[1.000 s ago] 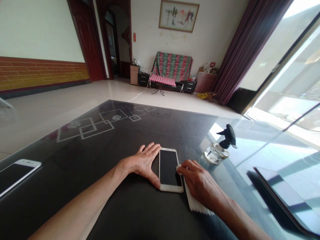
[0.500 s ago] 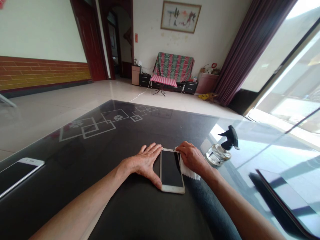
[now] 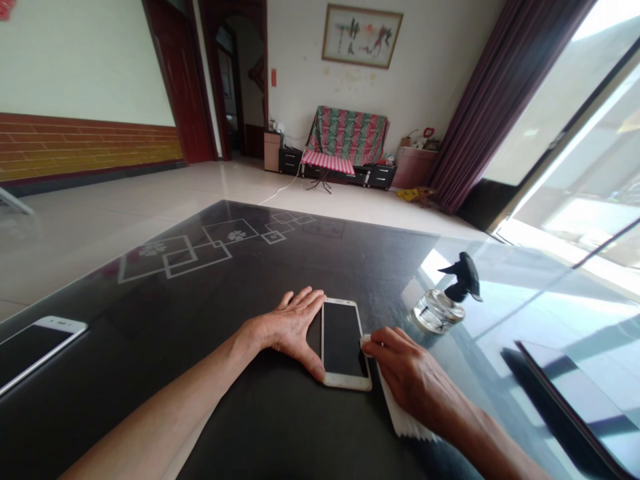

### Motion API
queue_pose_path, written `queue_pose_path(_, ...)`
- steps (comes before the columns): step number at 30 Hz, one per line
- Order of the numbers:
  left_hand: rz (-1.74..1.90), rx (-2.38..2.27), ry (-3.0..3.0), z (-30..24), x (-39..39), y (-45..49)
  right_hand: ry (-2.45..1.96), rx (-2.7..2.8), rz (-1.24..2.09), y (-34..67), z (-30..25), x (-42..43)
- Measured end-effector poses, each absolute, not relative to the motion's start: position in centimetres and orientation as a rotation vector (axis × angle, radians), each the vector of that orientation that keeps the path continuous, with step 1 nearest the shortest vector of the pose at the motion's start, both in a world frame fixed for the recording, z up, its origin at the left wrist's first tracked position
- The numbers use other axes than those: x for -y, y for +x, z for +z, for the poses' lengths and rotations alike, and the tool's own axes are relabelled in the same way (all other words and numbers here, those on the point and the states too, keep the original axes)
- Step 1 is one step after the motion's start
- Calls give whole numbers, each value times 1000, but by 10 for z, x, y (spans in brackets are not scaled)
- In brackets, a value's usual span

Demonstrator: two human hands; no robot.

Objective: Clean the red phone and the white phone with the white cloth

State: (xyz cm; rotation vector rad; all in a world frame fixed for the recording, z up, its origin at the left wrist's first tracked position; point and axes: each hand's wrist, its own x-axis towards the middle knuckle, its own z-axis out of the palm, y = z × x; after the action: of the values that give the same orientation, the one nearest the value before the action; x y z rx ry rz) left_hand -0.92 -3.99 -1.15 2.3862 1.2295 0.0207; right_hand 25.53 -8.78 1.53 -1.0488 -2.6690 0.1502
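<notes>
A white-framed smartphone [image 3: 344, 343] lies face up on the dark glossy table, its screen black. My left hand [image 3: 295, 330] grips it along the left edge, fingertips at the upper left corner and thumb at the lower left corner. At the phone's right edge, my right hand [image 3: 405, 367] is closed on a white cloth [image 3: 407, 417] with a jagged edge. A bunched bit of the cloth shows at the fingertips, touching the phone's side, while the rest hangs below the hand onto the table.
Beyond my right hand stands a clear spray bottle [image 3: 439, 311] with a black trigger head. A second white phone [image 3: 37, 343] lies at the left of the table [image 3: 280, 280]. A flat dark-edged object [image 3: 575, 407] rests at the right.
My right hand has slid toward me along the phone's right edge, from its upper corner to lower down, carrying the cloth. My left hand keeps its place.
</notes>
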Motion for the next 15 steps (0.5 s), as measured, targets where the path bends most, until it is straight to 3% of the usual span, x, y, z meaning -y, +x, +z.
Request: queue_pose_path(15,39,-1214,2393,-11,39,-11,-989,2781,418,265,30,116)
